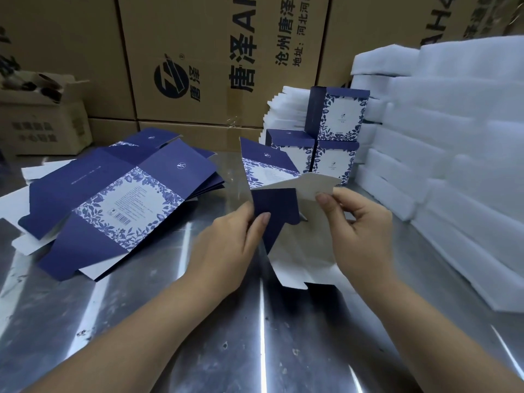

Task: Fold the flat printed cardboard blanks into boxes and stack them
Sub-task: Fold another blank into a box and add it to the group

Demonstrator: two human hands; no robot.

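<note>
A half-folded blue and white floral cardboard blank (272, 177) is held up over the metal table, its white inside facing me. My left hand (229, 245) pinches a dark blue flap (276, 208) of it. My right hand (360, 225) pinches a white flap (314, 184) at the top right. A pile of flat printed blanks (113, 199) lies on the left of the table. Three folded boxes (326, 137) stand stacked at the back, one on top of two.
The shiny metal table (198, 336) runs under everything. White foam sheets (459, 151) are piled high on the right and behind the folded boxes. Large brown cartons (198, 52) wall off the back. A small open carton (42, 117) sits far left.
</note>
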